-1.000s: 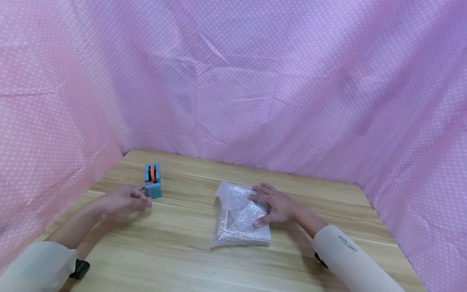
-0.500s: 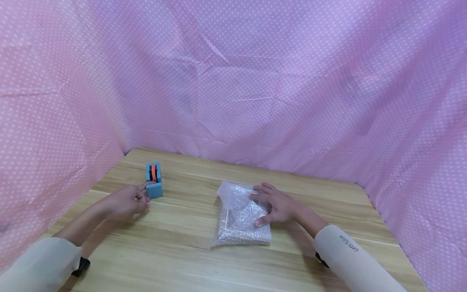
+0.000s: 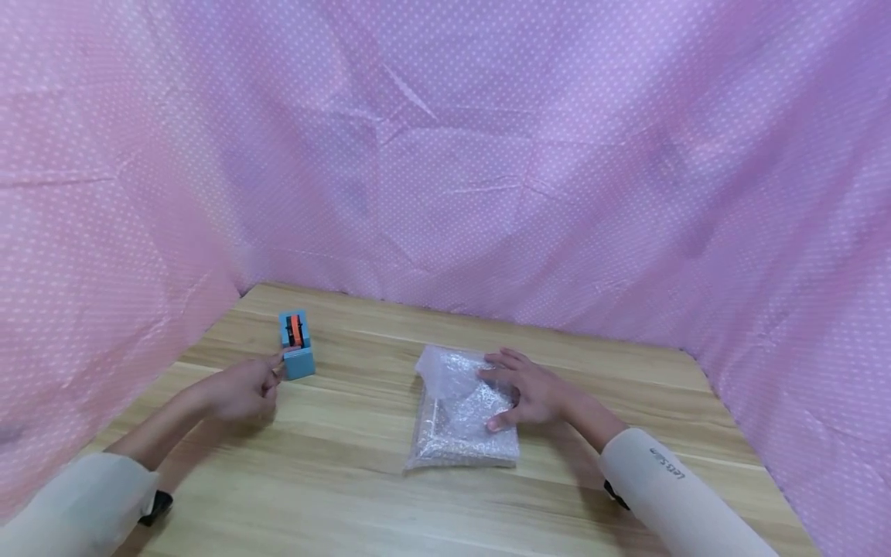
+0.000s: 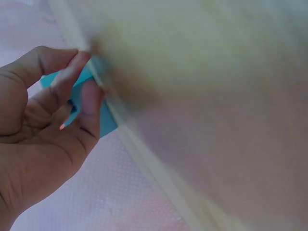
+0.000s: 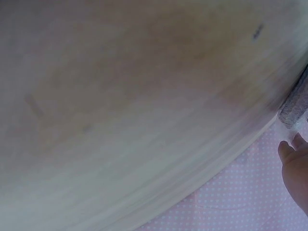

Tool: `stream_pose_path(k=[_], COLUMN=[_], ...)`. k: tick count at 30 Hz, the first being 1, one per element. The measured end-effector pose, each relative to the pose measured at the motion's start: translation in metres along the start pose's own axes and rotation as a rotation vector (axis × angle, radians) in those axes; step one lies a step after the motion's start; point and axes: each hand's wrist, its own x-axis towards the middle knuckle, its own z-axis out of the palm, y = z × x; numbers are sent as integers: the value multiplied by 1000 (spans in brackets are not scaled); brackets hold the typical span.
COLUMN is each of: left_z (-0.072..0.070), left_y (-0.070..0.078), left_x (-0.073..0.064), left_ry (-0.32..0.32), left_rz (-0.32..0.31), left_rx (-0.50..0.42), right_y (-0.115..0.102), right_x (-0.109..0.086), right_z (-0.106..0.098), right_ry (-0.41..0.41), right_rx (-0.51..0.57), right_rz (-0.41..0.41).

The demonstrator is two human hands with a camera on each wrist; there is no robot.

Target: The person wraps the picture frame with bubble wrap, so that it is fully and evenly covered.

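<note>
A blue tape dispenser [image 3: 300,364] with an orange core stands at the table's left. My left hand [image 3: 241,389] is at its left side; the index finger reaches into the gap behind the front block, the other fingers curl under. In the left wrist view, thumb and fingertips [image 4: 91,94] come together against the teal dispenser [image 4: 108,118], which the hand partly hides. Right of centre lies a flat bubble-wrap package [image 3: 445,429]. Across its right part my right hand [image 3: 532,393] rests with fingers spread. The right wrist view catches only that hand's edge and the package's end [image 5: 296,103].
Both things are on a wooden table [image 3: 334,495]. A pink polka-dot cloth [image 3: 459,178] hangs around its back and sides. Dark wrist straps show under both light sleeves [image 3: 83,495].
The left thumb has drawn back and tucked under the hand, while the index finger stays at the dispenser. The dispenser's front has shifted slightly right. Right hand and package have stayed put.
</note>
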Motion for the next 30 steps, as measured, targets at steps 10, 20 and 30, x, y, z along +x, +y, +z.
stream_pose_path(k=[10,20,30], left_z=[-20,-40,-37], left_y=[14,46,86], left_x=[-11,-10,14], left_ry=[-66,-30,-62], left_rz=[140,159,265], left_rx=[134,165,91], right_y=[0,2,2], right_x=[-2,-1,-2], right_z=[4,1,1], right_ry=[-24,-7,-5], right_rx=[0,-14,-4], right_rz=[2,-3,13])
